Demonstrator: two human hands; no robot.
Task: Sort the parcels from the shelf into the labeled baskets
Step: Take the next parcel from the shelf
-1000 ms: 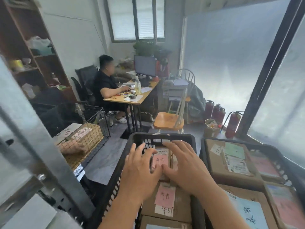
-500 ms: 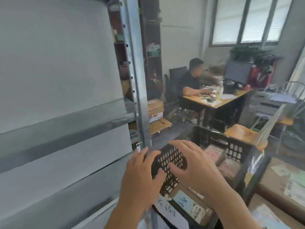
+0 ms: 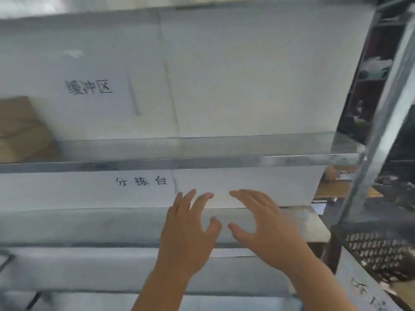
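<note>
A grey metal shelf (image 3: 202, 161) backed with white panels now fills my view; half a second ago it took only the left side, with an office desk and a seated person beyond, and those have gone from sight. The upper panel carries the black characters 缓冲区 (image 3: 89, 87), the lower one 分拣台 (image 3: 141, 181). Brown cardboard parcels (image 3: 21, 129) sit on the upper tier at the far left, well apart from my hands. My left hand (image 3: 188, 230) and right hand (image 3: 267, 230) hover side by side in front of the lower tier, fingers spread and relaxed, holding nothing; earlier both rested on the rim of the black basket. That black perforated basket (image 3: 377, 252) is now at the lower right edge, beside the shelf's upright post (image 3: 381, 122), blurred by motion.
</note>
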